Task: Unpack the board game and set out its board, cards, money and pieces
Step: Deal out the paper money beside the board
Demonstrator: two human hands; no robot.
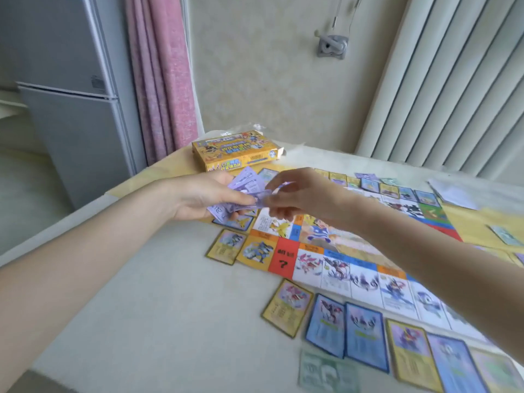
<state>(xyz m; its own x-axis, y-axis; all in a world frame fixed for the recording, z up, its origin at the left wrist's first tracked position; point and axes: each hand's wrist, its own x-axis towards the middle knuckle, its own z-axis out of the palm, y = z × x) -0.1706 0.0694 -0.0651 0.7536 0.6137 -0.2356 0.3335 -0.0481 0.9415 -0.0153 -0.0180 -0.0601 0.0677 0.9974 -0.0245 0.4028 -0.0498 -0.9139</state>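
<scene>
Pale worktop (pixel 147 307) across most of the view, meeting a wall, pink curtain (pixel 161 80) and grey fridge (pixel 73 114) at the far left. Unfolded game board (pixel 340 251) flat on it, running from centre toward the right, printed squares along its edges and a red question-mark square at the near left corner. Yellow game box (pixel 235 154) at the far edge, just beyond the board, one end flap open. Row of blue and yellow cards (pixel 365 330) face up along the board's near edge, just beside it; two more yellow cards, one (pixel 225 246) touching the board's left corner and one (pixel 287 307) near the row's left end; another row of cards (pixel 397 190) along the far edge. Green banknote (pixel 326 373) at the near edge, blurred. White sheets (pixel 453 192) far right. Left hand (pixel 204 198), palm inward, grip curled round a fanned stack of purple banknotes (pixel 246 180), above the board's far left corner. Right hand (pixel 300 194) meeting it, grip pinching one purple note (pixel 263 198) at the stack's right edge, thumb and fingers closed on it.
</scene>
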